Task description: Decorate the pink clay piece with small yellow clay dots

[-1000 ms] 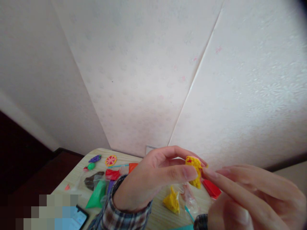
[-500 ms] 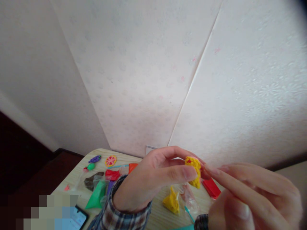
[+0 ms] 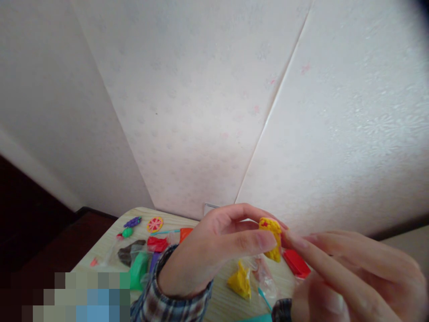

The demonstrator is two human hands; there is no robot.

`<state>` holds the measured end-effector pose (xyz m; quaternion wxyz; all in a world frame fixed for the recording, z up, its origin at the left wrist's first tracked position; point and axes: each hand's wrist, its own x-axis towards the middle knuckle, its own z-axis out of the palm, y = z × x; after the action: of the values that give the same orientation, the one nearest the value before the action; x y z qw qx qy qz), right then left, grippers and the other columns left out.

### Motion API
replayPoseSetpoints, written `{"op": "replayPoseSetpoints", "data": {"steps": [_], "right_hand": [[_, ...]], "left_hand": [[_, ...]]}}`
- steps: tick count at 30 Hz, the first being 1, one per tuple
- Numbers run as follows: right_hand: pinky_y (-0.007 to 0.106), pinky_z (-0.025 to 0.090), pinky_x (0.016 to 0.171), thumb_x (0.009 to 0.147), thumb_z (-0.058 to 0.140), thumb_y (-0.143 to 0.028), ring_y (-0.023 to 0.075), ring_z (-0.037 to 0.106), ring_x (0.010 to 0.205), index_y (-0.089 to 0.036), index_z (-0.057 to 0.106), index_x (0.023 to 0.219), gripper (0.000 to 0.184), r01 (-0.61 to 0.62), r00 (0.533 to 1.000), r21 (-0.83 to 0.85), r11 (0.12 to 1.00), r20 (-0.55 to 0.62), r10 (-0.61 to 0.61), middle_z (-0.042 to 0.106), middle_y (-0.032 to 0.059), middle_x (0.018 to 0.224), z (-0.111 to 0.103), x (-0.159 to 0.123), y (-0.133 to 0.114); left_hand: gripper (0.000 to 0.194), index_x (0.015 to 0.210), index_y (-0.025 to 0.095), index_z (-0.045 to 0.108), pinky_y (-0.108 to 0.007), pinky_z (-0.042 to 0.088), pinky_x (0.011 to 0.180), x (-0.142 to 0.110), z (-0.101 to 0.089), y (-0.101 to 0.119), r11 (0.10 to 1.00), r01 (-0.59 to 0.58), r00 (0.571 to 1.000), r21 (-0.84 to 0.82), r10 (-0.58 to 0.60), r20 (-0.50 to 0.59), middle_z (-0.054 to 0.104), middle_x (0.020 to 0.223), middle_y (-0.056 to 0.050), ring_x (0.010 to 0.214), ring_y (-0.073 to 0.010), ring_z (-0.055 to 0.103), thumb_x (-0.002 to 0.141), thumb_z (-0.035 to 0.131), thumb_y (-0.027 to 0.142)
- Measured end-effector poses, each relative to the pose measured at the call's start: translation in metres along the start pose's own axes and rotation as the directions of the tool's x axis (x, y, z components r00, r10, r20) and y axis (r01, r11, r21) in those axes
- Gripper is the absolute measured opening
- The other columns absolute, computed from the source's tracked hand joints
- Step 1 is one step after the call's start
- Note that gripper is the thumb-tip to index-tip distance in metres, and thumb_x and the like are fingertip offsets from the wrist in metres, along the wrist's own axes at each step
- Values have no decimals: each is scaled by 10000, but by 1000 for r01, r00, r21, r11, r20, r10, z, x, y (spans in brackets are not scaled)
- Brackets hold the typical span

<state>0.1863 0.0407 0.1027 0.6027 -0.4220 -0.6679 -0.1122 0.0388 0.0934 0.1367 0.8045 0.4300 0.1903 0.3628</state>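
Note:
My left hand [image 3: 214, 250] is raised above the table and pinches a small bumpy yellow clay piece [image 3: 273, 237] with a red spot on top, between thumb and fingers. My right hand [image 3: 351, 273] reaches in from the right, its extended fingertips touching the right side of the yellow piece. A plaid sleeve [image 3: 167, 304] covers my left wrist.
On the light wooden table [image 3: 107, 243] lie bags of clay: green [image 3: 137, 270], red [image 3: 157, 243], brown [image 3: 125, 255], yellow [image 3: 239, 281]. A purple grape shape [image 3: 132, 222], an orange slice disc [image 3: 154, 224] and a red block [image 3: 296, 264] also rest there. Patterned white wall behind.
The hands stay almost in place; my right fingers shifted slightly against the yellow piece. The view barely moved.

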Motion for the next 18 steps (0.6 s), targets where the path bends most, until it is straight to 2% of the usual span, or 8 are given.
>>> {"op": "replayPoseSetpoints", "data": {"steps": [4, 10, 14, 18], "right_hand": [[411, 438, 699, 909, 532, -221, 191, 520, 761, -364, 577, 1325, 442, 171, 985, -118, 978, -6, -173, 574, 35, 911, 3, 1, 5], [396, 433, 698, 904, 529, -215, 179, 520, 738, -381, 560, 1334, 461, 160, 986, -139, 977, -22, -165, 578, 35, 912, 8, 1, 7], [395, 415, 694, 880, 553, -172, 182, 513, 749, -377, 560, 1337, 501, 156, 987, -146, 977, -5, -158, 577, 25, 909, 7, 1, 5], [393, 423, 671, 898, 531, -219, 180, 522, 735, -335, 581, 1326, 446, 220, 975, -174, 960, 6, -222, 587, 34, 918, 4, 1, 9]], "left_hand": [[332, 806, 135, 680, -210, 467, 608, -1, -1, 0, 1000, 9, 1000, 12, -9, -18, 639, 813, -27, 693, -110, 556, 655, 821, 394], [354, 791, 128, 697, -179, 451, 628, 0, 0, -1, 1000, 9, 999, -4, -10, -39, 642, 795, -5, 674, -77, 552, 634, 829, 417], [353, 789, 134, 685, -191, 453, 615, 0, -1, -2, 1000, 15, 1000, -12, -15, -22, 639, 793, -17, 695, -100, 561, 645, 821, 426], [378, 792, 129, 686, -214, 449, 635, 0, -1, -2, 1000, 13, 1000, 4, -13, -28, 636, 800, -25, 702, -112, 553, 637, 823, 446]]}}
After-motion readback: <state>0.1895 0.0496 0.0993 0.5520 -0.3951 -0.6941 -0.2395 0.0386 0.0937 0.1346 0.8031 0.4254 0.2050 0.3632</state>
